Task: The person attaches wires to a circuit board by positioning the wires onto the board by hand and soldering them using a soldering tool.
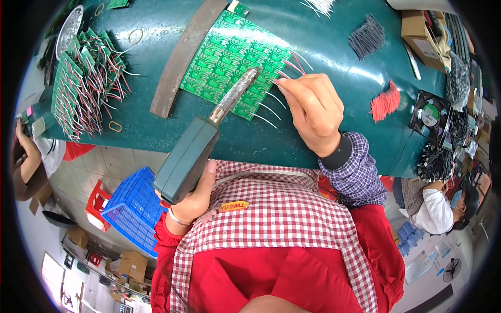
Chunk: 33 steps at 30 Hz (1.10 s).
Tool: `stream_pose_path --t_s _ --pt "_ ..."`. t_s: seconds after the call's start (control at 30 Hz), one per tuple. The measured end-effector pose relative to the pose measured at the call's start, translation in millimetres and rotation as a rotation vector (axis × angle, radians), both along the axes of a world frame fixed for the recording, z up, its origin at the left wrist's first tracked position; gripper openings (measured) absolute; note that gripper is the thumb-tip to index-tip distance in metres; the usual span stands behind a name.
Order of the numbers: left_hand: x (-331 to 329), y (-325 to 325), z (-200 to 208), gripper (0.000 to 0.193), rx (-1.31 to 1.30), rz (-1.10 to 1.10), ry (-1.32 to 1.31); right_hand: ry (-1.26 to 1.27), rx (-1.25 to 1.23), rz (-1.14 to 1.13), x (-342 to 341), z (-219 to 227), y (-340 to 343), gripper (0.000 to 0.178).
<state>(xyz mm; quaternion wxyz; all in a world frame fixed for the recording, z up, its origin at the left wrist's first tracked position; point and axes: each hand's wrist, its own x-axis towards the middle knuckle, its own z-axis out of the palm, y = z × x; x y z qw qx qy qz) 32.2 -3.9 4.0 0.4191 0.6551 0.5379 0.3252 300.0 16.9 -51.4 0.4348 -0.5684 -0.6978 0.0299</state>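
My left hand is closed around the dark green handle of a soldering iron. Its thick, tarnished tip lies over the right part of a green circuit board panel. At the panel's right edge, the thumb and forefinger of my right hand are pinched on a thin red wire, close to the iron's tip. Several white wires stick out from that edge below the fingers, and red and white ones above them. A curved brown metal bar lies along the panel's left side.
Wired circuit boards are piled at left beside a metal dish. Red wires and black wires lie at right, near a small fan and a cardboard box. A blue crate stands below the table's left edge. Other people sit on both sides.
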Motion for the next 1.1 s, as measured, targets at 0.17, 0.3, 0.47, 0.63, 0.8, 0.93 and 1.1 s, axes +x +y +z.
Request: stream_pose_path --t_s 0.17,0.3,0.47,0.63,0.8,0.93,1.1 --pt "-13.0 -5.2 1.7 0.034 -0.052 -0.113 0.052 -0.001 -0.045 0.008 -0.6 1.9 -1.2 0.026" --pt "-14.5 -5.2 3.0 0.034 -0.090 -0.099 0.038 -0.012 -0.038 0.024 -0.5 0.3 -1.2 0.026" --pt "-14.9 -4.0 3.2 0.034 -0.087 -0.121 0.044 -0.020 -0.024 0.034 0.3 -2.4 -1.4 0.028" --pt "-16.5 -5.6 0.4 0.034 -0.051 -0.125 0.051 -0.018 -0.008 0.049 0.5 -3.0 -1.0 0.030" --pt "-16.4 -5.1 2.9 0.034 -0.041 -0.143 0.071 -0.028 -0.036 0.056 0.6 -1.6 -2.4 0.031" --pt "-18.7 -7.5 -0.6 0.034 -0.027 -0.153 0.096 -0.057 -0.058 0.051 0.8 0.5 -2.8 0.031" --pt "-7.6 -1.5 -1.7 0.028 0.038 -0.074 0.089 -0.067 -0.069 0.055 1.5 1.9 -2.9 0.030"
